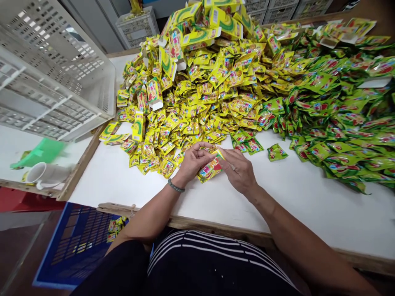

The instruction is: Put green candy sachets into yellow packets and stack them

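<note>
Between my two hands is a small yellow printed carton [210,170] with a red and green picture, tilted just above the white tabletop. My left hand [194,161], with a beaded bracelet at the wrist, grips its upper left side with thumb and fingers. On the other side my right hand [239,166] holds the carton's upper right edge, fingers bent over the end. Just beyond the hands lies a heap of small yellow sachets [185,119]. A few green sachets [247,141] lie near my right hand, with a single green sachet [277,152] farther right.
More yellow cartons [226,24] top the heap. A big pile of green sachets [333,107] covers the right side. At left a white plastic crate [92,90] lies tipped, near a white mug [41,173]. Below the wooden table edge stands a blue crate [72,234].
</note>
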{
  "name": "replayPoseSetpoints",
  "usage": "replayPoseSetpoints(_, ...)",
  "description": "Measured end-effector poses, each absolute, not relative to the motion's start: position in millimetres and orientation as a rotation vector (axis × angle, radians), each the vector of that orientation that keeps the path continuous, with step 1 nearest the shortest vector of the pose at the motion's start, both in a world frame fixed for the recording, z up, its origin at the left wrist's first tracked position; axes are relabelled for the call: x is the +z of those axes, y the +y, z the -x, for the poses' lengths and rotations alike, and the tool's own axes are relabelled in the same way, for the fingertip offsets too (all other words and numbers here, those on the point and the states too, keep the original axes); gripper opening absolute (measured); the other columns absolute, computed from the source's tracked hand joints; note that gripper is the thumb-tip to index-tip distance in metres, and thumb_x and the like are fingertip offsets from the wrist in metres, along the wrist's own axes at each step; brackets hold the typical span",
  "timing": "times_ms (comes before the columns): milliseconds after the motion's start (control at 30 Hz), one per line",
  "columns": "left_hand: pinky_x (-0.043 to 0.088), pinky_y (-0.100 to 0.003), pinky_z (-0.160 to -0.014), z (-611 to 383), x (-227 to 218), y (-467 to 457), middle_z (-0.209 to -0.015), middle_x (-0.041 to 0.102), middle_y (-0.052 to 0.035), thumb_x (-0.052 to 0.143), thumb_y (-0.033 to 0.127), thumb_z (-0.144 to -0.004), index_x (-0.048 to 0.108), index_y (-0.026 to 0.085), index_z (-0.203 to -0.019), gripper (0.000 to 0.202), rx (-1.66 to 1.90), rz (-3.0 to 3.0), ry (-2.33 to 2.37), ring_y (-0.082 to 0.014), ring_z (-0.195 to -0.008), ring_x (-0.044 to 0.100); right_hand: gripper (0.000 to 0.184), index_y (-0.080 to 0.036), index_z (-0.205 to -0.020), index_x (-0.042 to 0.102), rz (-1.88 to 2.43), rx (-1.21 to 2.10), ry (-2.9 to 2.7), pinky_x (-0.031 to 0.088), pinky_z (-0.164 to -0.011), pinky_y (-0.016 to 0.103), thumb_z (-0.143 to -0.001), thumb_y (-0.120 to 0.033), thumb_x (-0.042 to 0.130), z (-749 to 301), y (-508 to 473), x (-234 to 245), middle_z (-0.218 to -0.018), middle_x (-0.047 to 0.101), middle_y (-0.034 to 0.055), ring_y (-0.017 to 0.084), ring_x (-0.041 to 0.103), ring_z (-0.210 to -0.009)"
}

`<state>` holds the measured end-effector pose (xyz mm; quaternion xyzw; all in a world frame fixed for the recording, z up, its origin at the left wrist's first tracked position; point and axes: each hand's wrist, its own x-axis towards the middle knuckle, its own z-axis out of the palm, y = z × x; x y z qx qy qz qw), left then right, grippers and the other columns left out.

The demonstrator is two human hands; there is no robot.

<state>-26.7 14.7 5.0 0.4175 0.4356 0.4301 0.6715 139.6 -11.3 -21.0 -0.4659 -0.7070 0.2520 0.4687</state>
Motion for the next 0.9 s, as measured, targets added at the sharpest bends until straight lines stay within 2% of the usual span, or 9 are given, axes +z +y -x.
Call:
replayPoseSetpoints(167,0.041,-0.019,-0.051,25,6,13,-0.062,0.065,0.0062,0.088,0.035,-0.060,0.054,0.018,-0.105,0.059,0.989,-0.863,1.001,-0.0073,-0.049,0.055,0.046,-0.020,-0.129,0.064,1.104,0.650,-1.750,0.049,-0.097,0.046,-0.097,-0.047,0.045,-133,-13,-27,-0.115,0.073,0.0111,0.026,0.062,-0.108)
replayPoseSetpoints(300,0.037,-0.018,-0.050,21,6,6,-0.062,0.065,0.0054,0.084,0.042,-0.065,0.053,0.018,-0.100,0.052,0.815,-0.996,0.957,-0.0068,-0.048,0.053,0.042,-0.024,-0.109,0.073,1.178,0.708,-1.631,0.050,-0.095,0.044,-0.099,-0.045,0.038,-146,-1,-26,-0.110,0.074,0.0083,0.024,0.064,-0.107)
replayPoseSetpoints(367,0.036,-0.020,-0.050,20,6,3,-0.064,0.066,0.0023,0.080,0.046,-0.069,0.057,0.018,-0.098,0.046,0.581,-1.198,0.840,-0.0080,-0.051,0.053,0.042,-0.022,-0.099,0.075,1.345,0.591,-1.491,0.050,-0.093,0.044,-0.098,-0.046,0.041,-157,13,-29,-0.103,0.075,0.0098,0.025,0.065,-0.101)
replayPoseSetpoints(433,0.038,-0.023,-0.054,22,5,3,-0.067,0.065,-0.0003,0.075,0.049,-0.075,0.062,0.017,-0.092,0.038,0.487,-1.440,0.827,-0.0105,-0.056,0.054,0.041,-0.021,-0.099,0.073,1.520,0.429,-1.394,0.048,-0.093,0.046,-0.096,-0.047,0.042,-169,31,-38,-0.099,0.074,0.0116,0.027,0.064,-0.099)
replayPoseSetpoints(500,0.040,-0.026,-0.059,26,2,7,-0.069,0.062,-0.0014,0.070,0.051,-0.079,0.063,0.018,-0.085,0.034,0.608,-1.688,1.067,-0.0130,-0.062,0.054,0.038,-0.021,-0.107,0.071,1.611,0.303,-1.418,0.043,-0.098,0.049,-0.093,-0.046,0.046,-179,46,-51,-0.104,0.072,0.0134,0.030,0.060,-0.103)
replayPoseSetpoints(567,0.041,-0.029,-0.066,30,-2,12,-0.075,0.061,-0.0035,0.072,0.052,-0.078,0.062,0.019,-0.084,0.036,0.707,-1.880,1.407,-0.0168,-0.070,0.054,0.039,-0.020,-0.114,0.069,1.661,0.258,-1.479,0.039,-0.100,0.053,-0.088,-0.043,0.053,-184,55,-65,-0.111,0.070,0.0152,0.033,0.056,-0.108)
replayPoseSetpoints(700,0.043,-0.034,-0.077,30,-15,17,-0.095,0.060,-0.0097,0.084,0.046,-0.066,0.062,0.018,-0.092,0.045,0.444,-2.151,1.605,-0.0266,-0.093,0.055,0.041,-0.019,-0.115,0.068,1.686,0.282,-1.505,0.039,-0.098,0.055,-0.080,-0.038,0.058,-183,53,-72,-0.112,0.068,0.0160,0.035,0.054,-0.109)
replayPoseSetpoints(800,0.043,-0.034,-0.079,27,-22,17,-0.098,0.058,-0.0100,0.083,0.035,-0.068,0.061,0.018,-0.091,0.037,0.302,-2.233,1.550,-0.0276,-0.097,0.055,0.037,-0.020,-0.110,0.069,1.581,0.403,-1.484,0.047,-0.088,0.047,-0.078,-0.036,0.060,-180,45,-62,-0.109,0.068,0.0129,0.028,0.061,-0.092)
replayPoseSetpoints(900,0.043,-0.033,-0.075,25,-23,18,-0.095,0.059,-0.0083,0.081,0.036,-0.070,0.059,0.018,-0.095,0.038,0.287,-2.174,1.563,-0.0253,-0.091,0.056,0.035,-0.020,-0.102,0.069,1.521,0.673,-1.387,0.050,-0.069,0.038,-0.074,-0.041,0.064,-178,39,-52,-0.091,0.068,0.0070,0.019,0.058,-0.066)
